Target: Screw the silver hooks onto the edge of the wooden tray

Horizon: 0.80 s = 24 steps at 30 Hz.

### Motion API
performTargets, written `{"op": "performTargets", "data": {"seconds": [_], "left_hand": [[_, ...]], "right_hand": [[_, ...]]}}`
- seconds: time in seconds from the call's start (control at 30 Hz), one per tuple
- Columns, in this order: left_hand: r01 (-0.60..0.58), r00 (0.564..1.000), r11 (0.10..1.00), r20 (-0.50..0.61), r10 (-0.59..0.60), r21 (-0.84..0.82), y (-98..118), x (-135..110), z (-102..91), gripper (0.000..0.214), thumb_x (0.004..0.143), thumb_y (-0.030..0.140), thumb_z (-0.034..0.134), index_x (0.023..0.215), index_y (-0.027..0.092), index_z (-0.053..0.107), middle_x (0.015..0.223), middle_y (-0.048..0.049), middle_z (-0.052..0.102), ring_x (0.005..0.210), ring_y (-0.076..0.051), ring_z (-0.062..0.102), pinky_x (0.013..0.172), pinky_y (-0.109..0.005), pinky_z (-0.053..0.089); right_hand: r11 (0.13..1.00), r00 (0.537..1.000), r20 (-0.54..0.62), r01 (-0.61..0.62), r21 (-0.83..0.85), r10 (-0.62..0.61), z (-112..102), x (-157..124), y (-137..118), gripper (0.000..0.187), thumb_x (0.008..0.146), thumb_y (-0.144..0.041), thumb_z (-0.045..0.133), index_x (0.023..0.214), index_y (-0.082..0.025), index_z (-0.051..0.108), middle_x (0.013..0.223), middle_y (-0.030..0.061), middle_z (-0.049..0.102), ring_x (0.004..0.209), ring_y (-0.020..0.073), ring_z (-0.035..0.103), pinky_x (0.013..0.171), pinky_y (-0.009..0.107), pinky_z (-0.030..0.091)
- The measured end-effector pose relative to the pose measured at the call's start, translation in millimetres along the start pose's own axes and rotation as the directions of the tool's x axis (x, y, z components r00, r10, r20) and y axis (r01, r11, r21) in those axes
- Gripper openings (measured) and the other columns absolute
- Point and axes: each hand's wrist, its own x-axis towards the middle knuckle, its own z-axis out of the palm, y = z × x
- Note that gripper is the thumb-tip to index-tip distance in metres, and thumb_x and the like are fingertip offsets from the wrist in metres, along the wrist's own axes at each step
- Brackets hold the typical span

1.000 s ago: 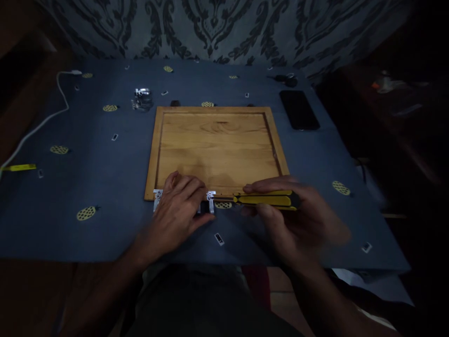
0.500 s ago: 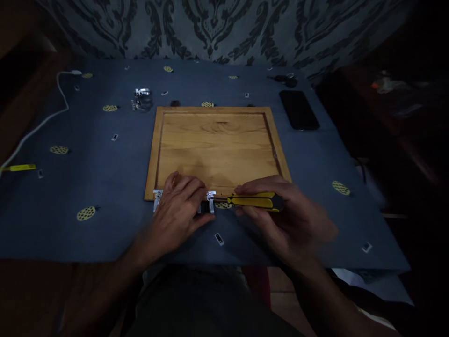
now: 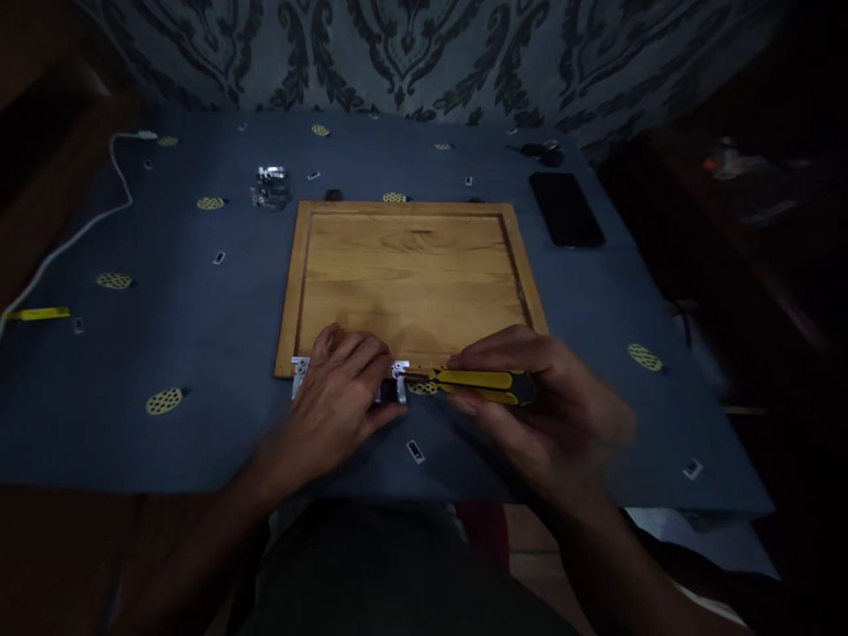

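Note:
A framed wooden panel lies flat on the cloth-covered table. Metal hinge-like fittings sit along its near edge: a hinge towards the middle and a second metal fitting near the left corner. Across this edge rests my left hand, fingers bent and close together, its thumb by a dark piece beside the middle hinge. The palm hides what lies between the fittings. My right hand grips a yellow-and-black screwdriver, held nearly level, with its tip at the middle hinge.
Loose metal hinges lie beyond the panel's left corner. A black phone and dark keys are at the back right. A white cable and a yellow strip lie at the left. A patterned wall rises behind the table.
The screwdriver handle has turned slightly in my right hand, whose fingers have shifted on it. My left hand stays in place on the panel's edge.

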Motion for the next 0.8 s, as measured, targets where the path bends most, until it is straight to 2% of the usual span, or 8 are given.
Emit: {"op": "performTargets", "data": {"seconds": [0.13, 0.3, 0.37, 0.6, 0.8], "left_hand": [[-0.004, 1.000, 1.000, 0.006, 0.004, 0.010, 0, 0, -0.5, 0.037, 0.091, 0.041, 0.077, 0.113, 0.013, 0.067, 0.113, -0.0079, 0.070, 0.111, -0.028, 0.062, 0.110, -0.052, 0.040], [-0.008, 1.000, 1.000, -0.003, 0.008, 0.027, 1, 0, 0.1, 0.038, 0.093, 0.044, 0.074, 0.115, 0.014, 0.067, 0.115, -0.0082, 0.070, 0.110, -0.027, 0.062, 0.110, -0.051, 0.041], [-0.004, 1.000, 0.999, 0.009, 0.003, 0.033, 1, 0, 0.0, 0.036, 0.095, 0.044, 0.072, 0.114, 0.015, 0.067, 0.115, -0.0081, 0.070, 0.110, -0.027, 0.061, 0.110, -0.051, 0.041], [-0.001, 1.000, 0.999, 0.013, 0.000, 0.033, 1, 0, -1.2, 0.034, 0.093, 0.041, 0.075, 0.112, 0.014, 0.067, 0.114, -0.0084, 0.070, 0.111, -0.028, 0.062, 0.111, -0.051, 0.041], [0.011, 1.000, 1.000, 0.001, -0.011, 0.009, 0, 0, 0.5, 0.031, 0.099, 0.043, 0.067, 0.113, 0.015, 0.066, 0.115, -0.0076, 0.071, 0.112, -0.027, 0.062, 0.113, -0.052, 0.039]], "right_hand": [[0.998, 0.999, 0.038, -0.038, 0.048, 0.036, -3, 4, -1, 0.021, 0.087, -0.018, 0.081, 0.105, -0.026, 0.072, 0.087, 0.0003, 0.073, 0.077, 0.0180, 0.068, 0.068, 0.034, 0.057], [0.995, 0.972, 0.229, -0.073, 0.068, 0.056, -15, 10, -1, 0.028, 0.089, -0.020, 0.079, 0.115, -0.029, 0.077, 0.096, 0.0019, 0.075, 0.085, 0.0185, 0.071, 0.072, 0.033, 0.060], [0.995, 0.961, 0.270, -0.078, 0.061, 0.059, -19, 11, -1, 0.029, 0.089, -0.021, 0.079, 0.117, -0.030, 0.077, 0.096, 0.0024, 0.074, 0.086, 0.0189, 0.071, 0.072, 0.033, 0.061], [1.000, 0.983, 0.184, -0.026, 0.003, 0.025, -18, 8, 1, 0.027, 0.088, -0.021, 0.080, 0.113, -0.030, 0.078, 0.099, 0.0027, 0.076, 0.088, 0.0205, 0.072, 0.070, 0.033, 0.062], [1.000, 0.991, 0.135, -0.026, 0.014, 0.024, -10, 6, -1, 0.024, 0.084, -0.019, 0.084, 0.105, -0.027, 0.076, 0.096, 0.0029, 0.078, 0.086, 0.0220, 0.074, 0.073, 0.037, 0.064]]}}
